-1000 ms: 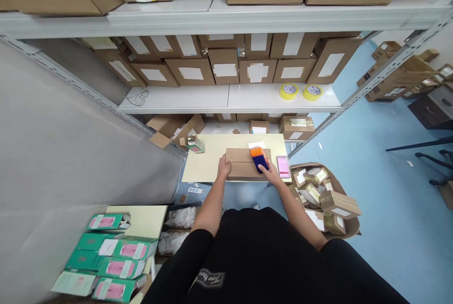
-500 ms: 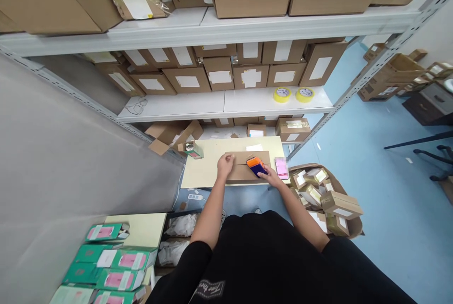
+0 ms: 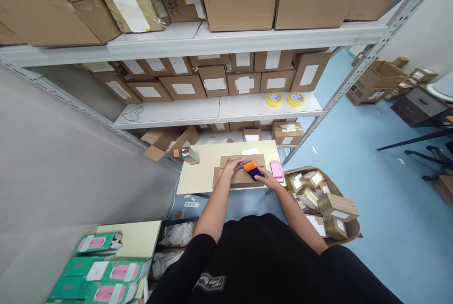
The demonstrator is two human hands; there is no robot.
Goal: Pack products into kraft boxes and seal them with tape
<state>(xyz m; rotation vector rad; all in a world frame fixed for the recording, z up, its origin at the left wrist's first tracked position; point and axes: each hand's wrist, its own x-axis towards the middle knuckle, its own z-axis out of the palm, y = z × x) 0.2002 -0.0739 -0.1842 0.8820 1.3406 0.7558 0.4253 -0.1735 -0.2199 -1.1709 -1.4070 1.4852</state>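
On the pale yellow table lies a brown cardboard box with its flaps showing. My right hand is closed around an orange and dark blue hand-sized object held over the box; its exact kind is not clear. My left hand is over the left part of the box, with its fingers stretched toward the orange end and looking apart. Whether those fingertips touch the object or the box, I cannot tell. Right of the box lies a pink-screened phone.
A green box stands at the table's left end. Two yellow tape rolls sit on the shelf ahead. A large carton of packed boxes is at right. Green boxes lie lower left, beside a grey wall.
My left hand has moved right toward the orange and dark blue object, and its fingers have spread from a pinch. A box flap now shows further left. The view has shifted slightly.
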